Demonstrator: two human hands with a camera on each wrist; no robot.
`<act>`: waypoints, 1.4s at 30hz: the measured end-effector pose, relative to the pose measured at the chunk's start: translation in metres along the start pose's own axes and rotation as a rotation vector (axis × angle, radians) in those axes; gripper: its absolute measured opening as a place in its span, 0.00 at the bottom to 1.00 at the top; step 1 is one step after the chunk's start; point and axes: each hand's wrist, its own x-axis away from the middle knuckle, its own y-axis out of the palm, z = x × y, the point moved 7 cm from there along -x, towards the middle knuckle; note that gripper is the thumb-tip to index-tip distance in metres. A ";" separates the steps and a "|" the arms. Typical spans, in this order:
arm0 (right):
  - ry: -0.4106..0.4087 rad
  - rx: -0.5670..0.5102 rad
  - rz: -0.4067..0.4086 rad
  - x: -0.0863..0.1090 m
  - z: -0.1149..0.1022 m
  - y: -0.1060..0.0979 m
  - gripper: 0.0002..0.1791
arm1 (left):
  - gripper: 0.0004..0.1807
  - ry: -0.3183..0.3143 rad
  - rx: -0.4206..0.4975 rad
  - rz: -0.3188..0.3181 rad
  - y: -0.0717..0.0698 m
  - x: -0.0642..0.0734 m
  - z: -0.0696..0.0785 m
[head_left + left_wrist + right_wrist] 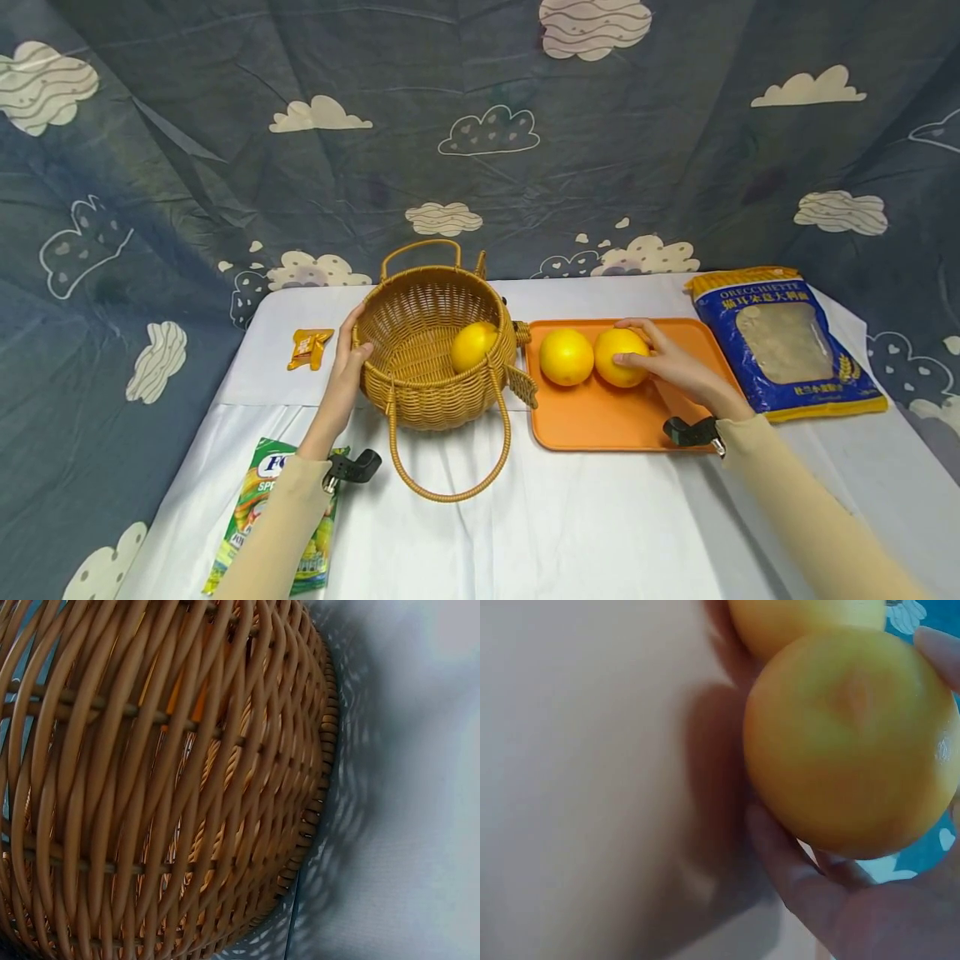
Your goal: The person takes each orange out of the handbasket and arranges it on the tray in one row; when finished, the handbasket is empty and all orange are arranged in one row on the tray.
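Note:
A round wicker basket (435, 404) stands in the middle of the table, one handle folded down toward the front, with one orange (474, 347) inside it. My left hand (347, 367) holds the basket's left rim, thumb over the edge and fingers along the outside. Close up in the left wrist view is the woven wall (180, 780). On an orange plastic tray (592, 425) lie two oranges side by side. The right-hand orange (851, 742) is gripped between thumb and fingers of my right hand (667, 362). The other orange (566, 357) lies just left of it.
A blue and yellow pasta bag (787, 342) lies right of the tray, touching or close to its edge. Left of the basket is a small orange-wrapped snack (309, 348). A green packet (318, 550) lies partly under my left forearm. A cloud-patterned cloth (480, 192) hangs behind.

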 end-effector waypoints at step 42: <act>0.019 0.073 -0.007 0.001 0.001 0.000 0.42 | 0.32 -0.002 0.010 0.009 0.000 0.000 0.003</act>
